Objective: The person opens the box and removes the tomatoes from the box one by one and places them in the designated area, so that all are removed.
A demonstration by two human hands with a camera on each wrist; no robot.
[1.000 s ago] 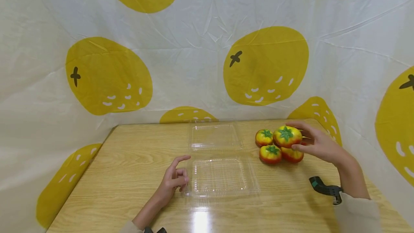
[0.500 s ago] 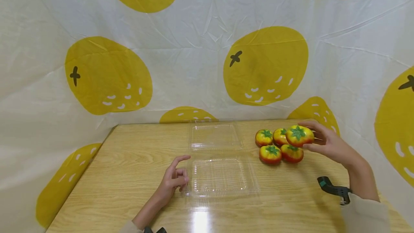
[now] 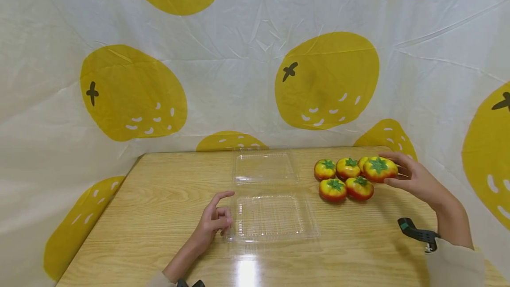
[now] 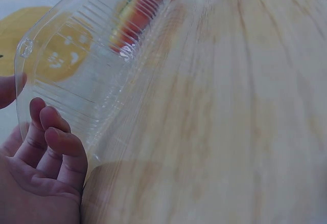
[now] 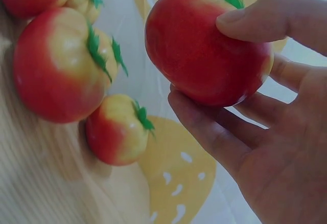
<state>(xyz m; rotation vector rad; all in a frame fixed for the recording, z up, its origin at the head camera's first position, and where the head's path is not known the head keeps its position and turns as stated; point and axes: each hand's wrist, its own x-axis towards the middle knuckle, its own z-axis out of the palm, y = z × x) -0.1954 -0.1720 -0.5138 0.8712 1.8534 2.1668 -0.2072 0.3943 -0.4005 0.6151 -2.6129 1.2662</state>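
My right hand (image 3: 418, 180) grips a red-and-yellow tomato (image 3: 380, 170) with a green star-shaped top, thumb on one side and fingers on the other. In the right wrist view, the held tomato (image 5: 204, 47) is raised off the table and apart from the other tomatoes (image 5: 59, 65). Several such tomatoes (image 3: 333, 189) stand in a close group just left of it; one is partly hidden behind it. A clear plastic clamshell container (image 3: 275, 239) lies opened out, lid (image 3: 264, 167) to the back. By its left edge, my left hand (image 3: 213, 220) rests with loosely curled fingers (image 4: 66, 142).
The wood-grain table (image 3: 159, 198) extends to a white curtain (image 3: 227, 96) printed with large yellow fruit, which hangs along the back and both sides. Light glares off the table near the front middle.
My right hand has moved right with the held tomato, away from above the group. Tomatoes that it covered behind now show. The left hand and the container have stayed put.
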